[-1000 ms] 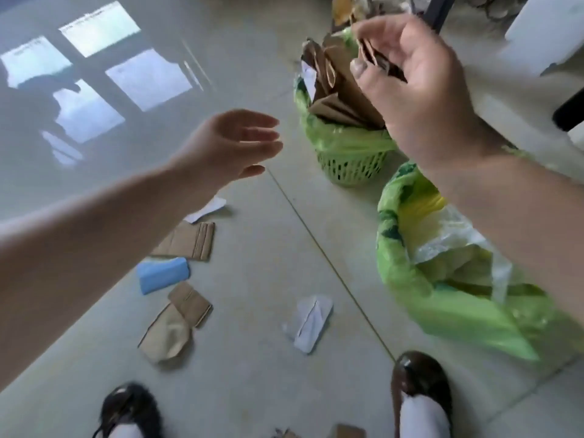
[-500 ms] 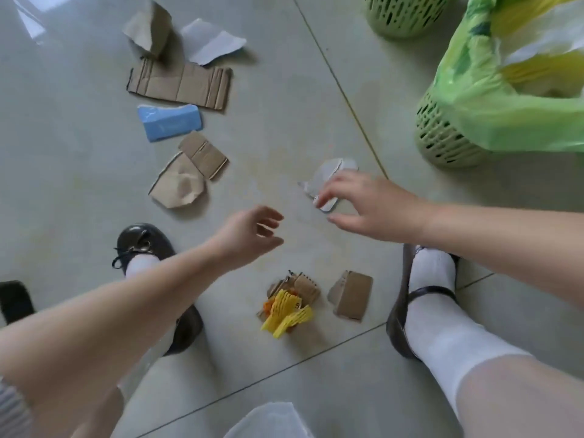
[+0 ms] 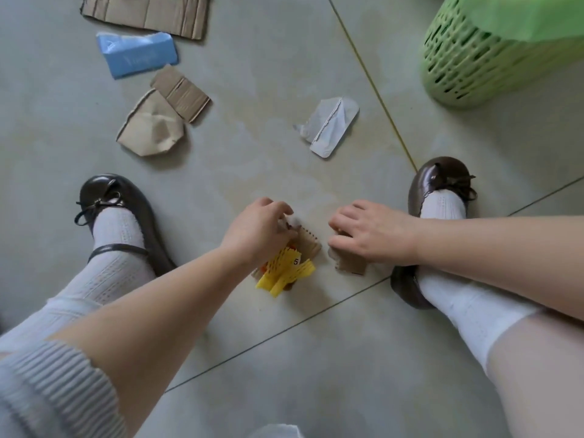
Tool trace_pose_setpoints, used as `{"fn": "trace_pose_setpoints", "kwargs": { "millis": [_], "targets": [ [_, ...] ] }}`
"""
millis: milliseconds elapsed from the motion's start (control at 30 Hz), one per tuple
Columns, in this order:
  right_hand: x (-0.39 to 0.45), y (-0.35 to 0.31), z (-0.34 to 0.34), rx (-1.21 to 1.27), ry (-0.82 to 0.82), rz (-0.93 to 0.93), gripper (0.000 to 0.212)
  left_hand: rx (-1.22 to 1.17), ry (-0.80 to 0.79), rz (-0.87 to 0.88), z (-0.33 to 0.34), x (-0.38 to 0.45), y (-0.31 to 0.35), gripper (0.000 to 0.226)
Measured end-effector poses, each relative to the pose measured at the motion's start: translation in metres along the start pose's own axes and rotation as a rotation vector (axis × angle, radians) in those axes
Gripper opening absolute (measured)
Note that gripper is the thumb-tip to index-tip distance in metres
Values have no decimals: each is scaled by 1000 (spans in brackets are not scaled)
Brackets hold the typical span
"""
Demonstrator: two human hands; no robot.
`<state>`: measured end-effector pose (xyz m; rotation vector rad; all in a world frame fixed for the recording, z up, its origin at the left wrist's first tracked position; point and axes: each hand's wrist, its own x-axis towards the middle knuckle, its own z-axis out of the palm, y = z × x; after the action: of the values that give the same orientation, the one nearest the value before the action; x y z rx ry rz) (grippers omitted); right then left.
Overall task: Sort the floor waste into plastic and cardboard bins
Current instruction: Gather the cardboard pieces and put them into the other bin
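I crouch over the tiled floor. My left hand (image 3: 259, 230) pinches a small brown cardboard scrap (image 3: 309, 241) that lies against a yellow plastic foam net (image 3: 284, 273). My right hand (image 3: 373, 237) curls its fingers over a second brown cardboard piece (image 3: 350, 265) beside my right shoe. A green perforated bin (image 3: 474, 64) lined with a green bag stands at the upper right; its inside is out of view. The other bin is not in view.
Farther out lie a clear plastic wrapper (image 3: 330, 128), a blue packet (image 3: 139, 55), two brown cardboard pieces (image 3: 181, 93) (image 3: 151, 131) and a large corrugated sheet (image 3: 148, 11). My shoes (image 3: 117, 210) (image 3: 439, 184) flank the hands. A bit of clear plastic (image 3: 275, 431) shows at the bottom edge.
From up at the bins, both hands came down to the floor between my feet. The left now pinches the scrap by the yellow net; the right moved off the clear wrapper onto the other cardboard piece.
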<state>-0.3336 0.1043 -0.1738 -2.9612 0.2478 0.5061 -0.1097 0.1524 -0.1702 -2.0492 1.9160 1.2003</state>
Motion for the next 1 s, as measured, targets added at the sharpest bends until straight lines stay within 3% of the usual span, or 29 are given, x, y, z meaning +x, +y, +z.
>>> {"fn": "trace_pose_setpoints", "kwargs": {
  "millis": [133,200,367,467,667,1000],
  "targets": [
    [0,-4,-5,-46,-65,18,14,182,-71,47,8,2,5,37],
    [-1,-4,-4,-41,-114,51,19,211,-77,48,13,3,8,30],
    [-2,-2,-3,200,-185,149,17,-52,-64,-42,7,5,2,22],
    [0,3,-8,394,-279,376,17,-203,6,-112,-10,5,-4,21],
    [-1,14,-23,566,-185,545,20,-492,139,-188,-44,4,-18,7],
    [29,83,-72,351,-81,593,26,-301,500,-180,-149,26,-41,18]
  ]
}}
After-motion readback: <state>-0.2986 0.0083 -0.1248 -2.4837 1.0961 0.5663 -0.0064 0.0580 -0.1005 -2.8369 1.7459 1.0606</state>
